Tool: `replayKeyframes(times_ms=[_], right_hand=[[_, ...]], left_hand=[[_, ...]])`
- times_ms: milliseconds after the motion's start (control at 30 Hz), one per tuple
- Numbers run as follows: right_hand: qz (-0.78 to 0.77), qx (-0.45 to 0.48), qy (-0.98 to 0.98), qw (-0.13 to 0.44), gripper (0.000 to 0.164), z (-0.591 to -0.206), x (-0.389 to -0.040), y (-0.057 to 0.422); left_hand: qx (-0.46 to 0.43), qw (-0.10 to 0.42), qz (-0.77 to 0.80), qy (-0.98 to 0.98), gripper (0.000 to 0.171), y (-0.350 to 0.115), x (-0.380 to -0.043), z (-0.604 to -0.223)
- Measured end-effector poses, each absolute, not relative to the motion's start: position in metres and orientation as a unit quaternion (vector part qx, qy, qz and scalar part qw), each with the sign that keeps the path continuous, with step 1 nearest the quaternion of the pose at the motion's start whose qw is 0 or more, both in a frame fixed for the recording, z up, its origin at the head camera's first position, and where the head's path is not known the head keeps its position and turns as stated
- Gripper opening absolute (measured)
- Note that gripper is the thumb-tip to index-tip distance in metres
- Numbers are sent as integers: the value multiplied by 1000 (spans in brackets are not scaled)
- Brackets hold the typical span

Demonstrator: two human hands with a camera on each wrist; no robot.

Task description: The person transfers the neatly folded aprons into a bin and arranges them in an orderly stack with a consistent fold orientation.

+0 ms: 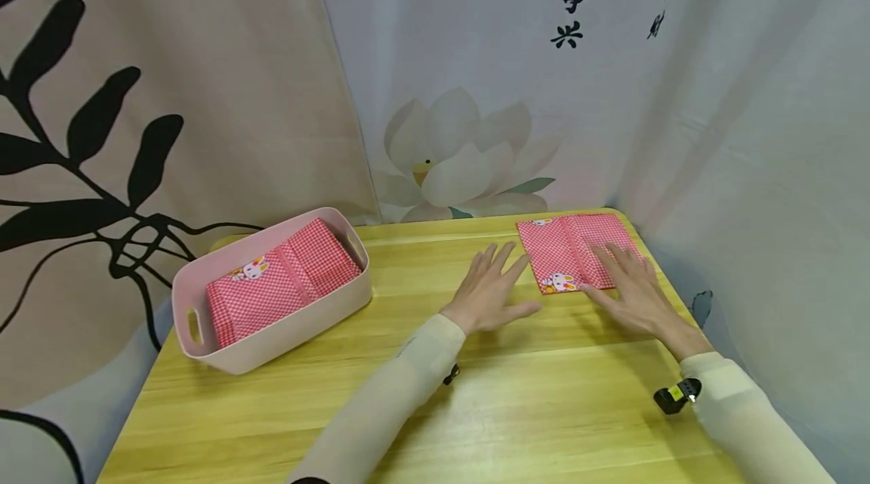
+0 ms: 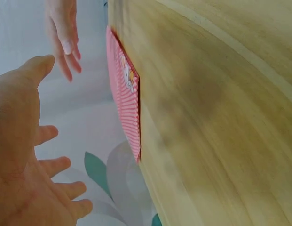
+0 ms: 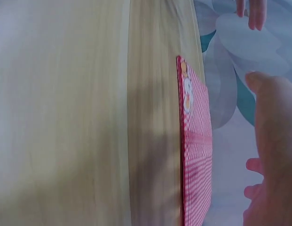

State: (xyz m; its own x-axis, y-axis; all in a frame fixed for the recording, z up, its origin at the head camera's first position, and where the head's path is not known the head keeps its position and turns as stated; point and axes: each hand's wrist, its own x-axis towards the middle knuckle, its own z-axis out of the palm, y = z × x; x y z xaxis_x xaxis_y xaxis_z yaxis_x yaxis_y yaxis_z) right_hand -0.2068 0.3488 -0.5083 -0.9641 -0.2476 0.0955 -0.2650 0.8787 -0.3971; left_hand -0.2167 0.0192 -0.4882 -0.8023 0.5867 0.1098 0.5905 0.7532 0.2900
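Note:
A folded red-and-white checked cloth (image 1: 571, 250) with rabbit pictures lies flat near the table's far right corner. Over its right part, in the head view, spreads my right hand (image 1: 628, 295), fingers straight. The right wrist view has this hand (image 3: 277, 141) raised above the table, apart from the cloth (image 3: 197, 146). Just left of the cloth hovers my left hand (image 1: 485, 295), its fingers spread and holding nothing. In the left wrist view, the left palm (image 2: 23, 155) faces the side of the cloth (image 2: 124, 94), with a gap between them.
On the left of the wooden table (image 1: 408, 378) stands a pink plastic basket (image 1: 272, 337) with cut-out handles. Similar checked cloth (image 1: 285, 288) with a rabbit picture lies folded inside it. Printed curtains (image 1: 462, 53) hang close behind the table and along its right side.

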Motion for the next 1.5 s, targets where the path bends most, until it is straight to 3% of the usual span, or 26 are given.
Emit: replayKeyframes(times_ms=[1000, 1500], right_hand=[[219, 75, -973, 11, 91, -529, -240, 387], [201, 44, -978, -21, 95, -538, -265, 389]], left_hand=[[-271, -57, -199, -940, 88, 69, -239, -508], [-252, -81, -222, -938, 84, 90, -247, -515]])
